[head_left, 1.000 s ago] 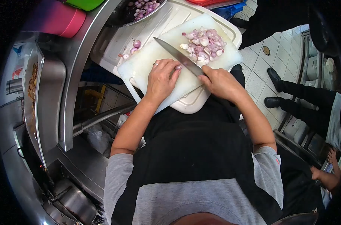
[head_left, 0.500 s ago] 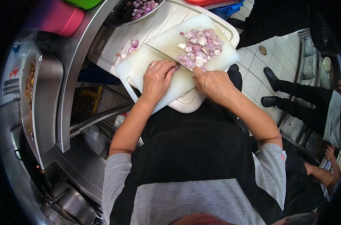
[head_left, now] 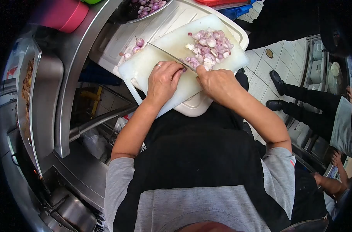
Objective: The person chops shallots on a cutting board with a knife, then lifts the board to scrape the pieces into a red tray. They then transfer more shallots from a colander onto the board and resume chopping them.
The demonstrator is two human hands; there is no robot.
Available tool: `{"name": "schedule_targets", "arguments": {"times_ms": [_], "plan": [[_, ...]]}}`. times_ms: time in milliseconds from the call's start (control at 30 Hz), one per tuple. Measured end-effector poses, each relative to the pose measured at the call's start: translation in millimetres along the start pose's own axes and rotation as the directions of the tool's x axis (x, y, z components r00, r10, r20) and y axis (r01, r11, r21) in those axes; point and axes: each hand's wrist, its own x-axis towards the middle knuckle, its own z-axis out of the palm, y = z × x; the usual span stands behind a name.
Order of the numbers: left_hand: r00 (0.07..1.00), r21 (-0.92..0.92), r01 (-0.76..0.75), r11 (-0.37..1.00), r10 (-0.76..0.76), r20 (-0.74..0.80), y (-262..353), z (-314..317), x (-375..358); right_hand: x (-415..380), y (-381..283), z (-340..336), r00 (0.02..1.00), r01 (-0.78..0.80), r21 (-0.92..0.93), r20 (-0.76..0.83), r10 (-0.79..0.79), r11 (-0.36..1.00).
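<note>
Should the shallot (head_left: pixel 184 70) roll, the knife (head_left: pixel 164 52) close beside it could nick the left hand (head_left: pixel 163 82), whose fingertips pinch it. The shallot lies between the hands, nearer the left; the right hand (head_left: pixel 218 83) grips the knife. Beyond, slices (head_left: pixel 211 45) heap on the board (head_left: pixel 139 73).

A cutting board (head_left: pixel 191 87) on a lid (head_left: pixel 114 52) lay beneath left hand (head_left: pixel 163 81) and right hand (head_left: pixel 219 83).
Sliced shallots (head_left: pixel 212 45) lay ahead of the right; a knife (head_left: pixel 166 52) crossed before the left. Forward-left of both, loose shallots (head_left: pixel 136 50) sat on the lid, a bowl (head_left: pixel 123 12) beyond.
</note>
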Motion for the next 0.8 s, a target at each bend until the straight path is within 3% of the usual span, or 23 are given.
{"name": "schedule_targets", "arguments": {"times_ms": [167,267,433,533,800], "plan": [[1.0,-0.009,0.007,1.0,-0.007,-0.019,0.1,1.4,-0.1,-6.7,-1.5,3.8,0.999,-0.014,0.013,0.034,0.014,1.0],[1.0,-0.002,-0.003,1.0,0.003,-0.017,-0.5,0.2,-0.7,4.1,1.5,11.3,0.998,0.024,0.022,-0.052,-0.022,0.999],[0.999,-0.007,-0.01,1.0,0.01,-0.031,-1.4,2.1,-1.2,-10.1,-6.4,-6.1,0.998,-0.032,0.026,0.046,0.031,0.999],[1.0,-0.015,-0.011,1.0,0.01,-0.026,0.0,1.0,0.3,2.8,0.7,13.9,0.999,0.01,0.049,-0.032,-0.008,0.999],[1.0,-0.013,0.001,1.0,-0.002,-0.031,-0.2,1.7,0.2,-4.5,0.2,12.6,0.999,-0.036,0.079,0.019,0.034,0.996]]}}
